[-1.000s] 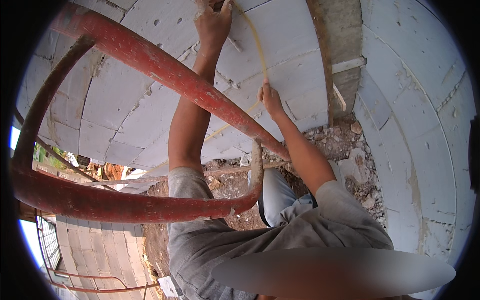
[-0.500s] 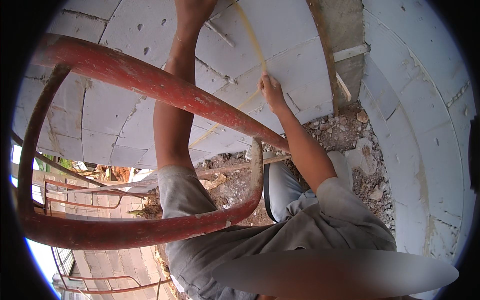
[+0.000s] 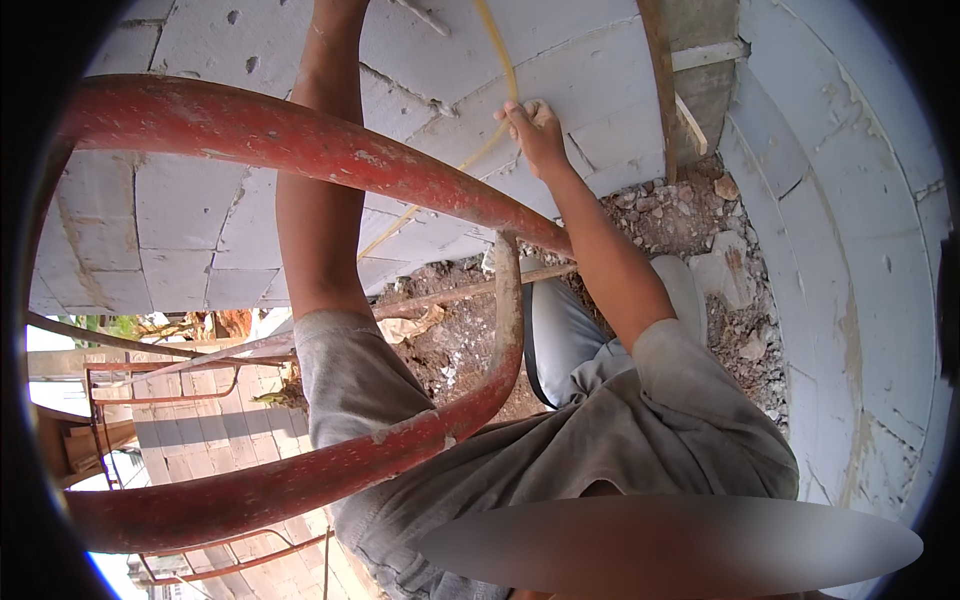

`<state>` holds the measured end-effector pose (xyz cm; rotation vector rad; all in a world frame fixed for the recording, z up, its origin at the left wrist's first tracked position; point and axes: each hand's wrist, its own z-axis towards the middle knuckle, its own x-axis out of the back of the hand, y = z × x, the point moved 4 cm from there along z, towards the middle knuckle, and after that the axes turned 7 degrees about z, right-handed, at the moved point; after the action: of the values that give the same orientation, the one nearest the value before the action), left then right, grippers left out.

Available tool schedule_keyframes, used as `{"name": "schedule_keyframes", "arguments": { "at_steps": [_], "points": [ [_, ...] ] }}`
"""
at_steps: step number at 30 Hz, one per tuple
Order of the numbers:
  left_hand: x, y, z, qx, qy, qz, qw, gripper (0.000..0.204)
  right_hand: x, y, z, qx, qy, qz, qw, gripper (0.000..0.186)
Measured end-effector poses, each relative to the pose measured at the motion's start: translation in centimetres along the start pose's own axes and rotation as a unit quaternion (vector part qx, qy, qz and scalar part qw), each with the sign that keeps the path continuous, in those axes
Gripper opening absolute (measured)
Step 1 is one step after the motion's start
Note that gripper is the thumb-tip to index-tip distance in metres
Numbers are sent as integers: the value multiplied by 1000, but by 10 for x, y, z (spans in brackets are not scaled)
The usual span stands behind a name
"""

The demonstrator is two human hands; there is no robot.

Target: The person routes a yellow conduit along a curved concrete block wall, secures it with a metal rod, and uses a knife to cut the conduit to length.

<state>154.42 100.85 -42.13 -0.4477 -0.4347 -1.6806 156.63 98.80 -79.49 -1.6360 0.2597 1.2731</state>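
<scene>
A thin yellowish flexible tube hangs down the pale block wall. My right hand is closed on it, with thumb and fingers pinching it near the wall face. Below that grip the tube bends and slants down to the left, passing behind a red metal frame. My left forearm stretches up behind the frame's upper bar. It runs out of the picture at the top edge, so the left hand and whatever it touches are cut off.
The red tubular frame stands close on my left. Another block wall rises at right. Broken rubble covers the ground between the walls, with a wooden strip upright in the corner. More scaffold frames stand at lower left.
The view has shifted, so the wall and both arms sit higher and further left. The left hand has passed out of the top edge. My right hand still grips the tube.
</scene>
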Motion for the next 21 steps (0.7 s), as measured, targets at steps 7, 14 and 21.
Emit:
{"name": "schedule_keyframes", "arguments": {
  "at_steps": [7, 14, 21],
  "points": [
    [2, -2, 1, 4, -14, -25, 1000, 46, -2, 0, -1, -45, -16, -75, 996, 34],
    [5, 6, -1, 10, -17, 10, 1000, 47, 2, 5, 3, -48, -30, -58, 997, 32],
    [-2, -8, -4, -18, -13, -29, 999, 48, 1, 5, -2, -78, -61, -31, 995, 29]
  ]
}}
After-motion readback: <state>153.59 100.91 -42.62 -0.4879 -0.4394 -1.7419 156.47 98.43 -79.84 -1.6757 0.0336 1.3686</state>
